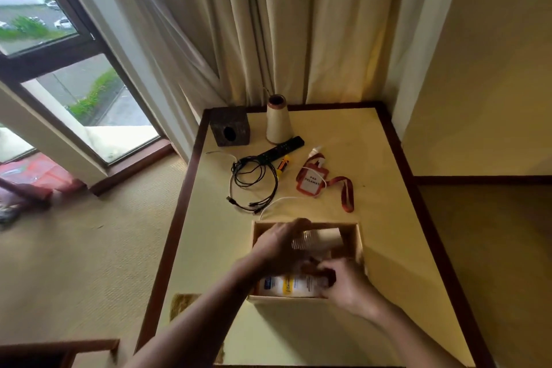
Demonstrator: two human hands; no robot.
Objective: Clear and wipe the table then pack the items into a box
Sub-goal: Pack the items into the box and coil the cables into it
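Observation:
A cardboard box [355, 236] sits on the cream table [388, 248] near its front. Both my hands are inside it. My left hand [277, 243] is blurred and rests on a clear plastic item [304, 240] at the box's far side. My right hand [343, 284] grips the dark cap end of a white and yellow bottle [289, 285] lying along the box's near wall. Beyond the box lie a coil of black cables [254, 179], a white cable [277, 203], a black remote [280, 148], a small yellow tube [282, 166], a small white bottle [316, 152] and a red badge holder with lanyard [313, 181].
A dark tissue box [230, 130] and a cone-shaped lamp base [277, 124] stand at the table's back edge, against the curtains [283, 24]. A window [59, 39] is on the left, a wall on the right, carpet below left. A brown cloth [185, 305] lies near the table's left front edge.

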